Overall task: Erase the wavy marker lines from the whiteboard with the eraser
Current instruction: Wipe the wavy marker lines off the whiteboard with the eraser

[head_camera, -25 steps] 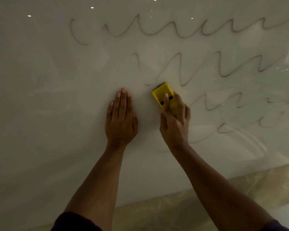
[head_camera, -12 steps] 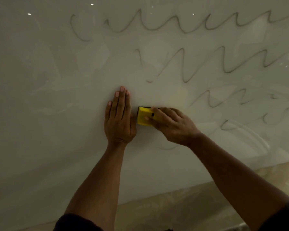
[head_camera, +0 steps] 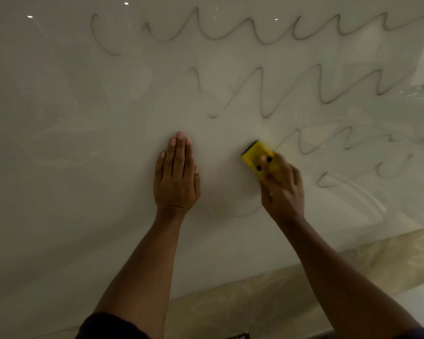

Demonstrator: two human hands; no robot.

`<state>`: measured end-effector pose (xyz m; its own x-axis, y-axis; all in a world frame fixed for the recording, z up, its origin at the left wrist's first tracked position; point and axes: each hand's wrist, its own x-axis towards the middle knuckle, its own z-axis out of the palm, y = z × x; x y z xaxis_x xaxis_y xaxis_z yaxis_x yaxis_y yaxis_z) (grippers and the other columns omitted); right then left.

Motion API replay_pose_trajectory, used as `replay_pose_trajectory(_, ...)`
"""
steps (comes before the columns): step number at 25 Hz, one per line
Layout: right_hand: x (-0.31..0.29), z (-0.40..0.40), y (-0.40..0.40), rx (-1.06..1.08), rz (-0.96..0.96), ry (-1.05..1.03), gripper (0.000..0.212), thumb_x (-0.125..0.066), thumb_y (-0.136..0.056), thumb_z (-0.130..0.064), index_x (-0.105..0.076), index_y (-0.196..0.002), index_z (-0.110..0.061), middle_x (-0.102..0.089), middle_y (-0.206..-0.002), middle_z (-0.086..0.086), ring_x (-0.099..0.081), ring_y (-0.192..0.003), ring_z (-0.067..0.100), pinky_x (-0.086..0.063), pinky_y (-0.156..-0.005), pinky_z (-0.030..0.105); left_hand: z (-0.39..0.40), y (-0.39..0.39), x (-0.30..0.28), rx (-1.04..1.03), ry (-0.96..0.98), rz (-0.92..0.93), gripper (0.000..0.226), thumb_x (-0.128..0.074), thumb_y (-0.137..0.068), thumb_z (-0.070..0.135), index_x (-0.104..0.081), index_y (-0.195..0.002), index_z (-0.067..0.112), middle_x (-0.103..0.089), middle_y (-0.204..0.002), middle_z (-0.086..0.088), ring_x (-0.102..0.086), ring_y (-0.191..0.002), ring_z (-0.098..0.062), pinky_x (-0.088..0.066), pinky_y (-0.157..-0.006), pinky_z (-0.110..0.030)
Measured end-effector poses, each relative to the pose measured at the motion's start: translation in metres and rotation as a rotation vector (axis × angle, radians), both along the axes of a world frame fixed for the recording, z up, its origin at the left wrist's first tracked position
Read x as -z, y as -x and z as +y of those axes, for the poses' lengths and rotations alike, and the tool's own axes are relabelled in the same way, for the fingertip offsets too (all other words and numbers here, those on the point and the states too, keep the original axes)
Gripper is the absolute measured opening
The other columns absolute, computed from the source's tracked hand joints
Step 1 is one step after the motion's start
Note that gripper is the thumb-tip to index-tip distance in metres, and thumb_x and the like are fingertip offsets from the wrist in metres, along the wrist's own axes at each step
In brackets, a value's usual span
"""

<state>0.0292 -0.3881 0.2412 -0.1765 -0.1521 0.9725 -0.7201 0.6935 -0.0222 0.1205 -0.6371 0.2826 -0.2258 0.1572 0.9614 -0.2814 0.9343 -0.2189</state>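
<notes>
The whiteboard (head_camera: 83, 167) fills the view. Dark wavy marker lines cross its upper and right parts: a top row (head_camera: 230, 33), a second row (head_camera: 304, 94), a shorter third row (head_camera: 328, 143) and faint remnants (head_camera: 328, 181) lower right. A yellow eraser (head_camera: 253, 154) with a dark pad lies pressed on the board just left of the third row, and my right hand (head_camera: 282, 189) grips it from below, blurred. My left hand (head_camera: 176, 174) rests flat on the board, fingers together, to the left of the eraser and apart from it.
A beige ledge or floor strip (head_camera: 304, 289) runs under the board's lower edge at the bottom right. Smeared wipe marks (head_camera: 360, 196) and light reflections show on the right of the board. A faint curved trace (head_camera: 240, 212) sits below the hands.
My right hand has swung the eraser from beside my left thumb up and to the right, to the start of the third wavy row. My left hand has stayed flat in place.
</notes>
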Motion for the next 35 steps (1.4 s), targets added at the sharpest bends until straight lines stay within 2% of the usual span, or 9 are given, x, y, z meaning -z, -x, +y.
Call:
replay_pose_trajectory(3,0.016,-0.008,0.002,-0.013,-0.109,0.133,0.048,-0.065,-0.099,-0.011,-0.057,-0.146,-0.013,-0.05,-0.147,0.028,-0.058,-0.113,0.047,-0.043,-0.101,0.043,0.002,0.002,0.014,0.039,0.057,-0.04,0.066,-0.042,-0.106,0.024,-0.024,-0.165,0.002,-0.015,-0.173,-0.011,-0.012,-0.163,-0.023,-0.01,-0.132,-0.039)
replay_pose_trajectory(7,0.047,0.004,0.007,-0.123,0.283,-0.533,0.049,-0.063,-0.098,-0.012,-0.058,-0.146,-0.022,-0.054,-0.147,0.014,-0.062,-0.118,0.04,-0.053,-0.097,0.048,0.004,0.003,0.019,0.038,0.062,-0.046,0.063,-0.04,-0.107,0.024,-0.023,-0.165,0.003,-0.014,-0.174,-0.009,-0.011,-0.163,-0.022,-0.01,-0.132,-0.039)
replay_pose_trajectory(11,0.065,-0.002,0.002,-0.179,0.139,-0.364,0.044,-0.063,-0.1,-0.017,-0.058,-0.143,-0.021,-0.05,-0.147,0.009,-0.057,-0.122,0.037,-0.048,-0.102,0.047,0.008,0.005,0.023,0.049,0.064,-0.028,0.06,-0.04,-0.108,0.025,-0.029,-0.164,0.004,-0.021,-0.172,-0.008,-0.012,-0.163,-0.022,-0.014,-0.131,-0.039)
replay_pose_trajectory(16,0.093,-0.018,-0.01,-0.298,0.475,-0.847,0.028,-0.065,-0.102,-0.027,-0.071,-0.129,-0.021,-0.068,-0.136,0.004,-0.068,-0.112,0.028,-0.054,-0.1,0.042,0.01,0.006,0.028,0.063,0.06,-0.018,0.058,-0.04,-0.109,0.024,-0.032,-0.163,0.004,-0.027,-0.169,-0.009,-0.027,-0.157,-0.026,-0.016,-0.13,-0.04)
replay_pose_trajectory(21,0.089,-0.007,-0.004,-0.104,0.019,-0.115,0.026,-0.057,-0.104,-0.016,-0.065,-0.129,-0.02,-0.053,-0.144,0.011,-0.057,-0.121,0.039,-0.053,-0.096,0.049,0.012,0.011,0.033,0.05,0.067,-0.006,0.057,-0.042,-0.108,0.023,-0.035,-0.162,0.004,-0.027,-0.17,-0.01,-0.023,-0.16,-0.027,-0.015,-0.13,-0.042)
replay_pose_trajectory(26,0.095,-0.008,-0.014,-0.234,0.079,-0.379,0.028,-0.067,-0.097,-0.015,-0.074,-0.124,-0.018,-0.063,-0.14,0.013,-0.064,-0.117,0.039,-0.055,-0.096,0.049,0.013,0.013,0.033,0.045,0.134,-0.04,0.065,-0.046,-0.102,0.021,-0.032,-0.163,0.003,-0.024,-0.172,-0.011,-0.017,-0.162,-0.024,-0.014,-0.131,-0.042)
replay_pose_trajectory(30,0.07,-0.005,-0.01,0.009,-0.389,0.438,0.047,-0.075,-0.09,-0.006,-0.065,-0.135,-0.015,-0.057,-0.141,0.022,-0.055,-0.116,0.039,-0.048,-0.098,0.043,0.015,0.016,0.031,0.032,0.136,-0.062,0.066,-0.042,-0.103,0.024,-0.027,-0.164,0.003,-0.013,-0.176,-0.009,-0.014,-0.163,-0.024,-0.013,-0.131,-0.041)
replay_pose_trajectory(31,0.07,-0.011,-0.013,0.045,-0.431,0.494,0.051,-0.075,-0.091,-0.006,-0.061,-0.139,-0.013,-0.056,-0.14,0.023,-0.052,-0.117,0.04,-0.046,-0.099,0.043,0.016,0.017,0.031,0.035,0.14,-0.064,0.066,-0.041,-0.104,0.025,-0.027,-0.164,0.003,-0.012,-0.176,-0.01,-0.014,-0.163,-0.024,-0.012,-0.131,-0.042)
replay_pose_trajectory(35,0.1,-0.015,-0.03,-0.152,-0.197,-0.063,0.04,-0.071,-0.089,-0.001,-0.069,-0.129,-0.006,-0.057,-0.136,0.024,-0.055,-0.118,0.043,-0.052,-0.094,0.046,0.018,0.017,0.032,0.036,0.153,-0.067,0.065,-0.041,-0.103,0.024,-0.03,-0.163,0.002,-0.023,-0.172,-0.012,-0.018,-0.162,-0.028,-0.014,-0.131,-0.043)
